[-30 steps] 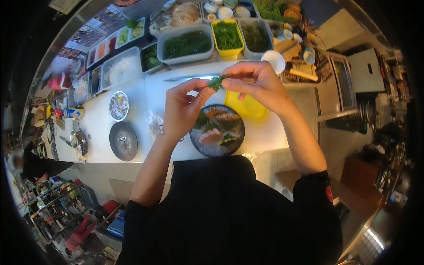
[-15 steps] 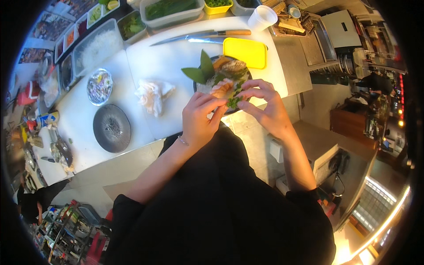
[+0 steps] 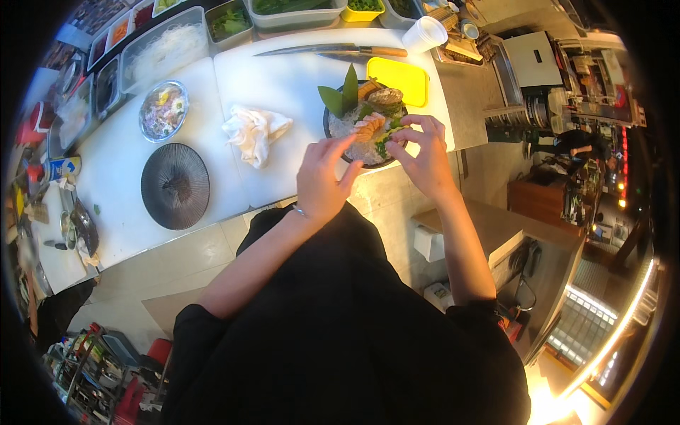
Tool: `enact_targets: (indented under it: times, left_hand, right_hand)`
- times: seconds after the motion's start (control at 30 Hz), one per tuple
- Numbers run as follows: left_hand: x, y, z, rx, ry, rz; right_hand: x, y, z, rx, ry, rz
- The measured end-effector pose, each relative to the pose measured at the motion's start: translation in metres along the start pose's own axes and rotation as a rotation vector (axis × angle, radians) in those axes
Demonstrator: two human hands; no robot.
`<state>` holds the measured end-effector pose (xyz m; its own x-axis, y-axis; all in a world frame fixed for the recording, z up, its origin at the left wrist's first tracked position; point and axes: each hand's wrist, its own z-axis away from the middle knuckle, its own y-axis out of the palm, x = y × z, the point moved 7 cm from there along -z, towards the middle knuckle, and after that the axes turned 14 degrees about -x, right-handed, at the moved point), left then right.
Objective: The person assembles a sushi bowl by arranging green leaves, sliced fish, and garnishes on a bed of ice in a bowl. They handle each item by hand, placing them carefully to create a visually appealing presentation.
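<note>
A dark round bowl [image 3: 328, 125] holds a pale, translucent bed, orange-pink slices [image 3: 368, 127], a shell [image 3: 386, 99] and curly green leaves [image 3: 383, 147]. Two broad pointed leaves [image 3: 340, 95] stand up at its far left. My left hand [image 3: 324, 180] is at the near left of the bowl, thumb and fingers apart, fingertips close to the slices. At the right rim, my right hand [image 3: 429, 161] has its thumb and fingers bent in a pinch around the green leaves. Its fingers partly cover them.
A crumpled white cloth [image 3: 256, 134], a foil-like bowl [image 3: 163, 111] and a dark ribbed plate [image 3: 175, 185] lie left on the white board [image 3: 283, 85]. A long knife [image 3: 333, 49] lies beyond, beside a yellow lid [image 3: 398, 81] and white cup [image 3: 425, 34]. Food tubs [image 3: 166, 53] line the far edge.
My left hand has drawn back from the green leaves, its thumb and fingers parting. The right hand stays at the leaves, fingers closer to them. The whole view has shifted slightly.
</note>
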<state>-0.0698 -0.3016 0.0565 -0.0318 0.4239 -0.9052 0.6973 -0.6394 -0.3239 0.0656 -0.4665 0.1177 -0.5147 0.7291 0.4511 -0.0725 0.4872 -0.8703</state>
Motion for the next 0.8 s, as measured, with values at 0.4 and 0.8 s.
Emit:
enact_targets:
  times: [0.4, 0.8]
  left_hand:
    - [0.088, -0.111, 0.015, -0.100, -0.295, -0.268]
    - [0.090, -0.095, -0.001, -0.109, -0.353, -0.168]
  right_hand:
    - [-0.029, 0.046, -0.011, 0.132, 0.029, 0.121]
    - [-0.025, 0.035, -0.017, -0.014, -0.013, 0.030]
